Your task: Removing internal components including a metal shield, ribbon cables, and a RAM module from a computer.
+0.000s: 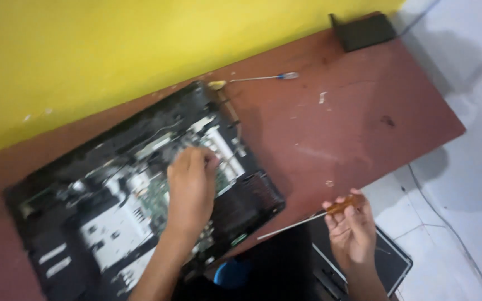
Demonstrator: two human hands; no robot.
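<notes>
An opened black laptop base (85, 167) lies on the reddish-brown table (352, 111), its circuit board and metal parts exposed. My left hand (189, 187) rests on the inner parts near the middle of the laptop, fingers curled down onto them; whether it pinches anything is hidden. My right hand (352, 228) is off the table's front edge and holds a screwdriver (308, 218) with an amber handle, its thin shaft pointing left toward the laptop's corner.
A second screwdriver (263, 78) with a clear bluish handle lies on the table by the yellow wall (140, 44). A small black box (364, 30) sits at the far corner. A dark flat panel (389, 259) lies on the white tiled floor below.
</notes>
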